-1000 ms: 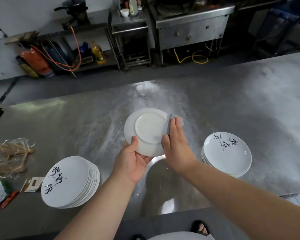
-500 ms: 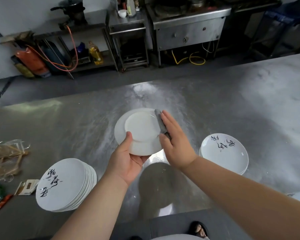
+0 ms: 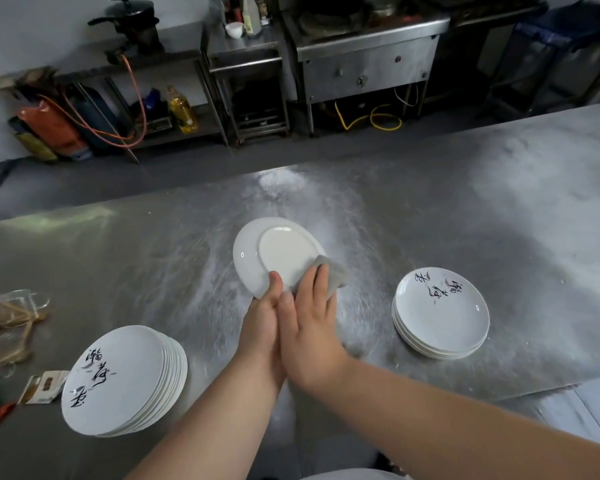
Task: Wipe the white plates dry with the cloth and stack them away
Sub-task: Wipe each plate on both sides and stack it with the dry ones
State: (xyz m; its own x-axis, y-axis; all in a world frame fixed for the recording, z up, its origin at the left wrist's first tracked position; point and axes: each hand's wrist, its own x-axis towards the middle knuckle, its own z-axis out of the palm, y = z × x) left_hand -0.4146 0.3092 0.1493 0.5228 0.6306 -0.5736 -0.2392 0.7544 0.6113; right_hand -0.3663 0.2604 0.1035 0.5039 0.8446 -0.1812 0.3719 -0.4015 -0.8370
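A white plate [image 3: 274, 254] is held above the steel table [image 3: 465, 220] with its underside facing me. My left hand [image 3: 262, 323] grips its near rim, thumb on the back. My right hand [image 3: 309, 327] presses a grey cloth [image 3: 329, 275] against the plate's lower right edge with straight fingers. A tall stack of white plates [image 3: 122, 379] with black lettering leans at the near left. A shorter stack of the same plates [image 3: 440, 313] sits at the right.
Clear plastic wrapping [image 3: 7, 323] and small packets [image 3: 42, 386] lie at the table's left edge. Across the aisle stand steel counters [image 3: 368, 57], a black pot [image 3: 132, 15], an oil bottle [image 3: 182, 109] and orange hoses.
My right hand and the cloth have slid from the plate's right rim down to its near right edge, close beside my left hand. The plate has tilted and turned slightly.
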